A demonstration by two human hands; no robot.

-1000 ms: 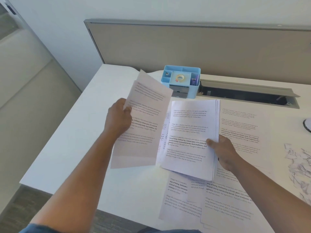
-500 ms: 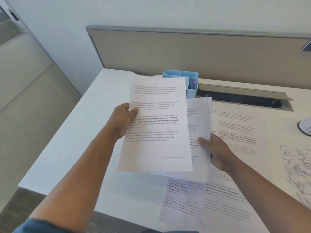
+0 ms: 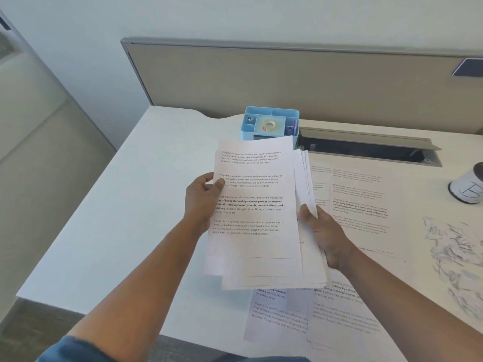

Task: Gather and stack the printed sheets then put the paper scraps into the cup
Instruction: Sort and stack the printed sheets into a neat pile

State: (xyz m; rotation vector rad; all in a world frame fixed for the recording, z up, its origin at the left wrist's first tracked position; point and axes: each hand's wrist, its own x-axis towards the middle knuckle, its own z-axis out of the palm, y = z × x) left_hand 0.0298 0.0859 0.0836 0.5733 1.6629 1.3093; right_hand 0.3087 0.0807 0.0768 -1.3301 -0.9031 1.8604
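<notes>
A white desk (image 3: 125, 205) occupies the centre of the view. A grey-beige partition panel (image 3: 287, 82) stands along the far edge of the desk. A pale wall (image 3: 183, 17) rises behind the panel. A grey cable tray with a raised flap (image 3: 366, 147) is recessed in the desk, just in front of the panel. Grey carpet (image 3: 31, 333) lies below the desk's near left corner. Lighting is soft and even.

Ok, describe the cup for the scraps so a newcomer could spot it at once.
Start at the white desk and go to its far right edge, past the open cable tray. The cup stands there, cut off by the frame, just beyond the paper scraps. It is the only round white container, with a dark rim and handwritten marking.
</notes>
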